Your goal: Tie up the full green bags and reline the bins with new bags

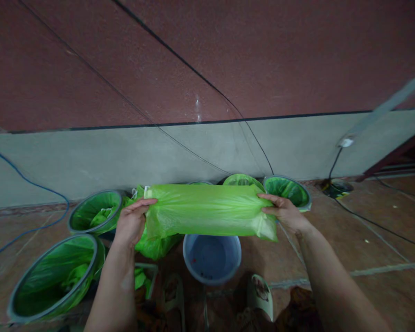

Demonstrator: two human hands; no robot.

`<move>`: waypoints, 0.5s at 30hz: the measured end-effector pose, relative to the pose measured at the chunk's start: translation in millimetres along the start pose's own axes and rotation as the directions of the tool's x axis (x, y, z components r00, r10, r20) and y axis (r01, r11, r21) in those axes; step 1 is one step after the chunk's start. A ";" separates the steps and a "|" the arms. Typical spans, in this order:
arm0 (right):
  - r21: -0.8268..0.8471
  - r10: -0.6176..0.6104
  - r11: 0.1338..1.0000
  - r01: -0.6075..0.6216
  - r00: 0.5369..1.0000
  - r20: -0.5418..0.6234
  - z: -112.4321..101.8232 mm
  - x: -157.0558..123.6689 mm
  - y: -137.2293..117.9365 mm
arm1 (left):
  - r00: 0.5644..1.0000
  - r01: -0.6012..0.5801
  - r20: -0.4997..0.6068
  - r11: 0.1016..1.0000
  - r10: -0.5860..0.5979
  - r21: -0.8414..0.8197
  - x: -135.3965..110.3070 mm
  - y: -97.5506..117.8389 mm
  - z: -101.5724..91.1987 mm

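A light green plastic bag (207, 210) is stretched sideways in front of me, wide and low. My left hand (133, 221) pinches its left end, with the thumb and fingers closed on the plastic. At the right end, my right hand (280, 210) grips the bag the same way. A white drawstring end (146, 190) pokes out by the upper left corner. Below the bag, a grey-blue bucket (212, 258) stands on the floor, its far side hidden behind the plastic. More crumpled green plastic (159, 246) lies beside my left wrist.
Bins lined with green bags stand at left (55, 276), farther back (97, 212) and along the wall at right (287, 191). A blue hose (38, 182) and a black cable (376, 223) cross the tiled floor. My slippers (261, 295) are near the bucket.
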State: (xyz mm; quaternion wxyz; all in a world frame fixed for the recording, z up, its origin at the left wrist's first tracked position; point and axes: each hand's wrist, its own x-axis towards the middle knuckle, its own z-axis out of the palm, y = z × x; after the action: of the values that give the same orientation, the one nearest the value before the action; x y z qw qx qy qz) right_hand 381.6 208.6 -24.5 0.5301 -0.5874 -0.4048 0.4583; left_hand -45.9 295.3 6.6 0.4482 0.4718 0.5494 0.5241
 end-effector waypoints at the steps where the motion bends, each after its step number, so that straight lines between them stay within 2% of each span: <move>1: -0.010 -0.004 1.000 0.004 1.000 0.000 -0.3 0.0 0.6 | 1.000 0.010 0.010 1.000 -0.010 -0.003 -1.0 1.6 -1.1; 4: 0.003 0.013 1.000 -0.013 1.000 0.009 -1.8 -1.0 2.6 | 0.999 -0.023 0.037 0.998 0.021 0.064 -3.4 4.5 -5.3; 8: 0.050 0.049 0.997 -0.052 0.997 0.063 -5.2 -2.6 1.8 | 0.985 -0.148 0.127 0.950 0.117 0.274 0.7 -1.4 -12.6; 11: 0.046 0.051 0.997 -0.059 0.987 0.152 -7.6 -4.1 -1.6 | 0.963 -0.264 0.161 0.863 0.214 0.432 7.7 -11.4 -16.9; 15: -0.117 0.061 0.993 -0.035 0.971 0.232 -9.0 -2.7 2.0 | 0.955 -0.292 0.163 0.707 0.246 0.644 12.2 -21.1 -16.3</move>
State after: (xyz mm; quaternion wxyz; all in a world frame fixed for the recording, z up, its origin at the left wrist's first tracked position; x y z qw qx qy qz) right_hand 389.6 203.5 -26.0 0.4332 -0.5674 -0.4756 0.5140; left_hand -64.9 304.7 -13.6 0.1885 0.6913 0.6094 0.3394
